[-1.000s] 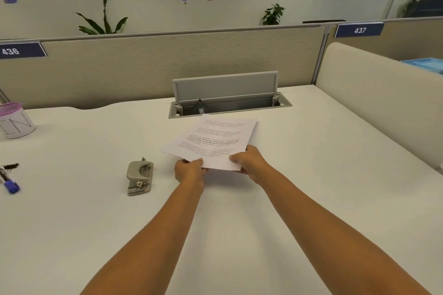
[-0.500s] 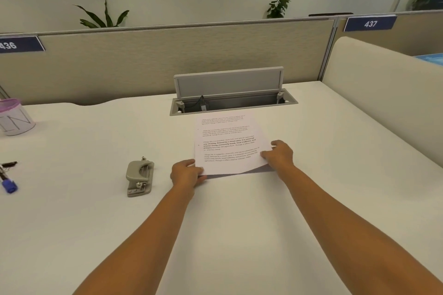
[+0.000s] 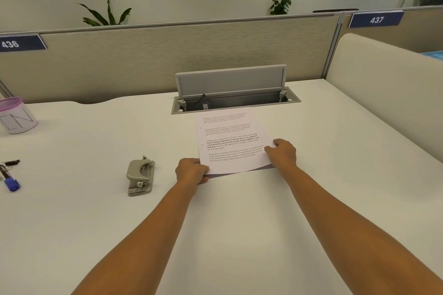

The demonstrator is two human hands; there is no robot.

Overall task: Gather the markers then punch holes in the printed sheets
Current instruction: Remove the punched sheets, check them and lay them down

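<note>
Sheets point(image 3: 230, 141): flat on the bench point(image 3: 84, 151) before the open cable hatch point(image 3: 235, 100), near edge lifted.
Left grip point(image 3: 191, 171): pinches the near left corner.
Right grip point(image 3: 282, 153): apparently pinches the right edge.
Punch point(image 3: 140, 176): further left, apart.
Markers point(image 3: 10, 175): far left edge.

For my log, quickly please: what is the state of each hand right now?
Left hand: grips the near left corner of the printed sheets.
Right hand: pinches their right edge.
</note>
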